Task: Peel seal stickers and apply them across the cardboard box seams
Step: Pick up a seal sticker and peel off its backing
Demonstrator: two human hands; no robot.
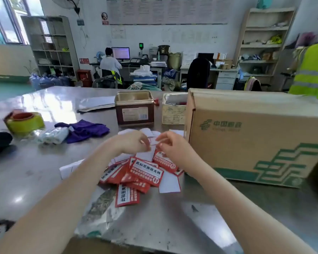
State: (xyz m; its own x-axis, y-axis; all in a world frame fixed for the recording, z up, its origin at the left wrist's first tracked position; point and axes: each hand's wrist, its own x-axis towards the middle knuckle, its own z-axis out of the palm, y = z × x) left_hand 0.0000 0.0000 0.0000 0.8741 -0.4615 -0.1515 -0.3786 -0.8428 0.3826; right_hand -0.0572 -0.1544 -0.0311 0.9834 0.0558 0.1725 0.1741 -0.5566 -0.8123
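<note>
A heap of red and white seal stickers (145, 173) lies on the steel table (35, 171) in front of me, some face down showing white backing. Over the far end of the heap my left hand (134, 142) and my right hand (170, 145) meet, both pinching one small sticker (153, 143) between their fingertips. A large brown cardboard box (255, 138) with green postal markings stands just right of the heap, a hand's width from my right hand. Its top is closed.
A metal tin (135, 109) and a small open carton (173, 110) stand behind the heap. To the left lie a purple cloth (84, 130), a plastic packet (53, 135) and a yellow tape roll (24, 122). A person in a yellow vest (312, 70) stands at far right.
</note>
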